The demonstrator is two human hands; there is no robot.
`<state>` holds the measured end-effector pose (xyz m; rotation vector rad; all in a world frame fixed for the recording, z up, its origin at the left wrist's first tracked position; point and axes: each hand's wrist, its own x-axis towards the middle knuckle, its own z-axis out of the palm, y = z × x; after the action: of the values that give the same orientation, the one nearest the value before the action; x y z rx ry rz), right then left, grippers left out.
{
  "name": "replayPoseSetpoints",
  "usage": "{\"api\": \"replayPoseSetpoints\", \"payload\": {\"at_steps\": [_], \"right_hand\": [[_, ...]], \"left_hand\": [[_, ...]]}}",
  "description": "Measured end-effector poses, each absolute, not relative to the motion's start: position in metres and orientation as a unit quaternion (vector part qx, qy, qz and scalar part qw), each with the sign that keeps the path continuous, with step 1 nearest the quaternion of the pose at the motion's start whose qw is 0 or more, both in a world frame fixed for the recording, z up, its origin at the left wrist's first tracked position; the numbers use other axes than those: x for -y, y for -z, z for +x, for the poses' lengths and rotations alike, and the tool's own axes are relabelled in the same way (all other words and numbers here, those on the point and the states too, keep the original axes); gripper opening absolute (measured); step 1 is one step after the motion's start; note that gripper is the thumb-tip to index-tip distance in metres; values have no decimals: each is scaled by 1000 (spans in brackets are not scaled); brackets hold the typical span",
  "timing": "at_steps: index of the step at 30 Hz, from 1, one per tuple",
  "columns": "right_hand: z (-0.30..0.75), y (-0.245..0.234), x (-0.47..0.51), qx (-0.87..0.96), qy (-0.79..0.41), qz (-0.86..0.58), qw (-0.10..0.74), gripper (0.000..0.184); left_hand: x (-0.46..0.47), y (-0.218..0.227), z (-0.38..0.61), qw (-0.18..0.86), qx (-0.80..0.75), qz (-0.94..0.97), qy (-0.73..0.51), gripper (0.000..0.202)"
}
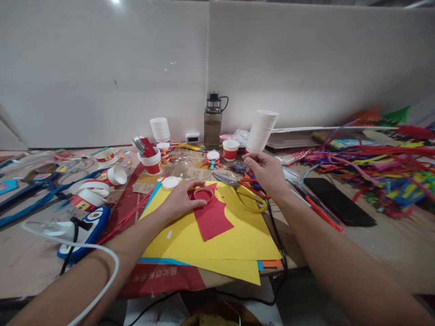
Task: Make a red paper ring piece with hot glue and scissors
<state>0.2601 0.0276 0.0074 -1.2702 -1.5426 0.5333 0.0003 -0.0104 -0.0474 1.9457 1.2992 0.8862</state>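
Note:
My left hand (183, 198) is closed on a small round ring (204, 196), which looks like a cut piece of paper cup. It rests on a cut sheet of red paper (213, 222). Beneath that lie yellow sheets (173, 244). My right hand (264, 171) is raised over the right side, thumb and fingertips pinched together; anything between them is too small to tell. Just below and left of it lie yellow-handled scissors (249, 206), blades pointing left. A white disc (170, 182) lies beyond my left hand.
Stacked white cups (262, 131), a water bottle (213, 122) and a red-white cup (230, 151) stand at the back. Cut cups (89, 199) and a blue-white device (86, 231) with a white cable are left. At right lie a black phone (338, 199) and colourful pipe cleaners (384, 167).

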Motion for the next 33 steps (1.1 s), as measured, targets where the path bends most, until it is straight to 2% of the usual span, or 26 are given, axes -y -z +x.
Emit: {"api": "replayPoseSetpoints", "payload": {"at_steps": [7,16,24,30,33], "right_hand": [[284,-11,-33,595,-211,-546,551,21],[274,4,-24,684,-182,-536,461,24],[269,-2,-8,707,-192,-519,441,24],[276,-11,5,727,-125,-547,396,20],[285,-15,6,703,-122,-559,424,21]], "left_hand": [[12,44,1,318,-501,734,-331,53],[12,44,1,328,-499,730,-333,54],[10,46,0,320,-486,741,-335,54],[7,47,0,326,-489,737,-333,56],[8,47,0,323,-494,737,-330,56]]}}
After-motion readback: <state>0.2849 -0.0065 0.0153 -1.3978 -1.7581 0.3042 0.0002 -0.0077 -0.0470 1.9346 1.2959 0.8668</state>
